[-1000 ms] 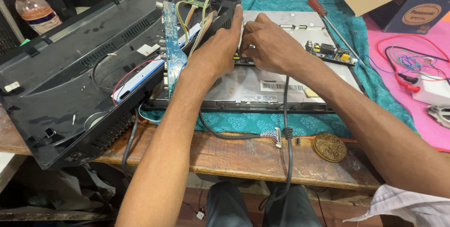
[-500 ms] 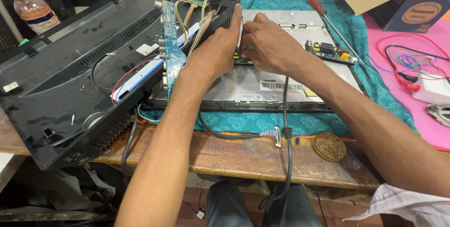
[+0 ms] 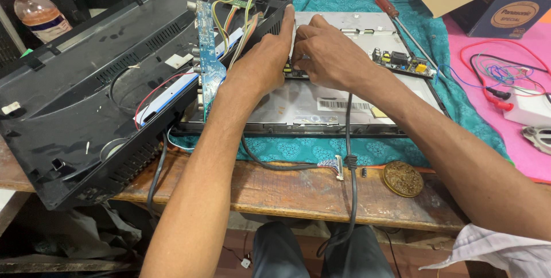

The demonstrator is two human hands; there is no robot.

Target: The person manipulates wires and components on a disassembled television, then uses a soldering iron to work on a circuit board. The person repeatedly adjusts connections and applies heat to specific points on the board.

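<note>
A person's left hand (image 3: pixel 261 63) lay flat, fingers spread, steadying the far edge of the black back cover (image 3: pixel 97 77). Just beside it, the right hand (image 3: pixel 327 54) pinched something small and hidden on the metal panel (image 3: pixel 321 106), mid-table. A steady brace and gentle, straight fingertip pull seemed wise near the blue circuit board (image 3: pixel 208 60).

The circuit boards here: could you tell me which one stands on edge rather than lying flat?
The long blue circuit board with coloured wires, left of the left hand. The small green board lies flat on the metal panel.
</note>
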